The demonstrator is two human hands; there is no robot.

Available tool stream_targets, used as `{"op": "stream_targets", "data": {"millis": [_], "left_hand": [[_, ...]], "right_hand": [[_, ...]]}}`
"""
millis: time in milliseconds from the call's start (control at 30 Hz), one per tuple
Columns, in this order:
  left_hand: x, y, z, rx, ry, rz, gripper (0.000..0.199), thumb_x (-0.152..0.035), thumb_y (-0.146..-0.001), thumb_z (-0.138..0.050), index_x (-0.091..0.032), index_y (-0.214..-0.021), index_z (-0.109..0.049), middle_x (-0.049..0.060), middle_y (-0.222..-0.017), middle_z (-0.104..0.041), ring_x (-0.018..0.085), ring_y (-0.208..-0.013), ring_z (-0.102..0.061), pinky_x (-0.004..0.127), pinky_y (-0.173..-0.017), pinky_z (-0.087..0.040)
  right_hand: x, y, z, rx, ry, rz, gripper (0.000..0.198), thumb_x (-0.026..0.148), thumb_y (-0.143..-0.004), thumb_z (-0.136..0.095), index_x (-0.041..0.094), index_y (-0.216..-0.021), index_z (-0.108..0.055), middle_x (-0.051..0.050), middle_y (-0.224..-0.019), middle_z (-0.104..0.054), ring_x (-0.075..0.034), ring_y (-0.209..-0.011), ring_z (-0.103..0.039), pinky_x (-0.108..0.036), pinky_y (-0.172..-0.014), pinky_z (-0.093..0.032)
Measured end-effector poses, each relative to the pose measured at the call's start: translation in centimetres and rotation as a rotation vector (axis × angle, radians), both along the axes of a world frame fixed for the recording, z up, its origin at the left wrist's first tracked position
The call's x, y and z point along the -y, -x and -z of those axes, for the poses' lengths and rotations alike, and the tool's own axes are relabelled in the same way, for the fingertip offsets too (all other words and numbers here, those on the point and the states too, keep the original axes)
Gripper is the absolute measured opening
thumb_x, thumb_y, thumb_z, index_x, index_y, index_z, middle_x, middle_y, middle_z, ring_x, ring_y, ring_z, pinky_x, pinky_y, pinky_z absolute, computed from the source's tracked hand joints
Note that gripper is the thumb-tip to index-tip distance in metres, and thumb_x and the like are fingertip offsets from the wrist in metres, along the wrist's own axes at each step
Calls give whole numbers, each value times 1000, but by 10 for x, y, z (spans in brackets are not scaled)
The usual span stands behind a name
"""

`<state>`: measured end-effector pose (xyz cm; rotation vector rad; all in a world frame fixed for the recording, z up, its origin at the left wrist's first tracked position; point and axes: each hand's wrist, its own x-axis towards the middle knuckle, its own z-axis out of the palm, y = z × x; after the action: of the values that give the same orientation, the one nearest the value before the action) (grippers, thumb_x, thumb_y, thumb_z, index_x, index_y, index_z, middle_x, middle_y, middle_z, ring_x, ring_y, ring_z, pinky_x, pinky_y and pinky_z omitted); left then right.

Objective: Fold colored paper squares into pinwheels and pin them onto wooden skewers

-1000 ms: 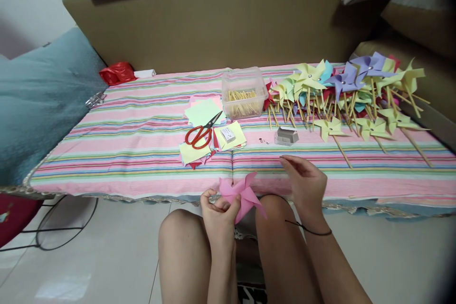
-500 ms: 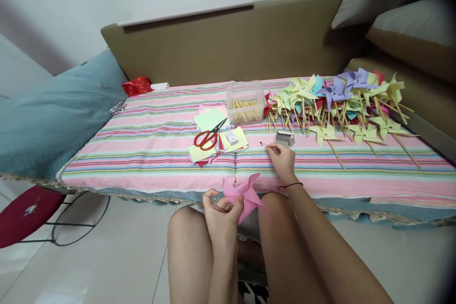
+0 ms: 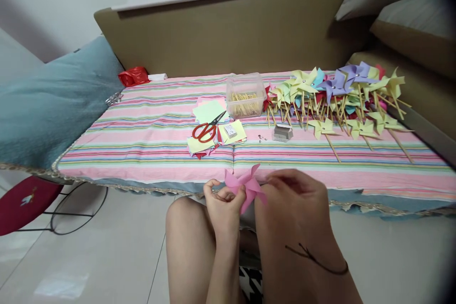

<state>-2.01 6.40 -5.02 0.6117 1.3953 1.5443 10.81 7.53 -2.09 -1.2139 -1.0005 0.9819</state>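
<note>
Pinched between the thumb and fingers of my left hand (image 3: 225,202) is a pink paper pinwheel (image 3: 249,184), its blades folded in to the middle. My right hand (image 3: 301,194) hovers just right of it, over my knee, with thumb and fingertips drawn together; whatever they hold is too small to make out. Beyond the hands, a few tiny metal pins (image 3: 260,138) lie on the striped cloth (image 3: 171,118). A small open grey box (image 3: 282,132) stands next to them.
Red-handled scissors (image 3: 204,132) lie on stacked coloured paper squares (image 3: 210,110), with a small white box (image 3: 230,130) beside them. Behind is a clear plastic tub (image 3: 245,109) of short sticks. Many finished pinwheels (image 3: 335,90) are heaped at the right. A red stool (image 3: 32,204) stands at lower left.
My right hand has come back from the tiny pins by the grey box to beside the pink pinwheel. The left hand keeps its hold, nearly still. The view has shifted slightly.
</note>
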Motion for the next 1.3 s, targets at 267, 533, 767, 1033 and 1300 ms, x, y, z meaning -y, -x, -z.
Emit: {"op": "stream_targets", "data": {"millis": [267,533,767,1033,1300], "left_hand": [[13,-4,-17,132,-95,68,53,-16,-62,-73,-25,-89,-29,-5,-60,-67,9,-49,-60,19,-54,-47],[22,-6,-25,188,-162,109,51,-12,-63,-75,-24,-88,-32,-3,-66,-71,8,-54,-64,18,-56,-50],[26,-8,-36,187,-155,128,52,-12,-62,-74,-24,-89,-32,-4,-64,-70,8,-53,-63,17,-56,-49],[27,-6,-37,172,-143,138,52,-13,-61,-73,-25,-90,-31,-5,-63,-69,9,-52,-63,17,-55,-48],[26,-5,-37,119,-159,186,52,-14,-63,-72,-25,-90,-29,-5,-63,-69,9,-52,-63,18,-55,-48]], "right_hand": [[26,12,7,158,-72,-129,9,17,-74,-69,25,-75,-73,0,-75,-69,-15,-71,-61,-28,-66,-46],[33,13,1,112,-192,-70,16,12,-71,-71,27,-70,-73,1,-73,-67,-15,-75,-59,-28,-70,-44],[35,12,-3,116,-168,-93,15,13,-72,-71,28,-70,-73,0,-76,-65,-16,-74,-58,-30,-69,-46],[36,10,-2,89,-171,-125,14,15,-73,-71,28,-72,-74,-2,-79,-66,-19,-81,-60,-34,-73,-48],[38,14,-5,43,-129,-122,12,15,-72,-70,27,-70,-73,-2,-77,-65,-18,-78,-59,-33,-72,-46]]}}
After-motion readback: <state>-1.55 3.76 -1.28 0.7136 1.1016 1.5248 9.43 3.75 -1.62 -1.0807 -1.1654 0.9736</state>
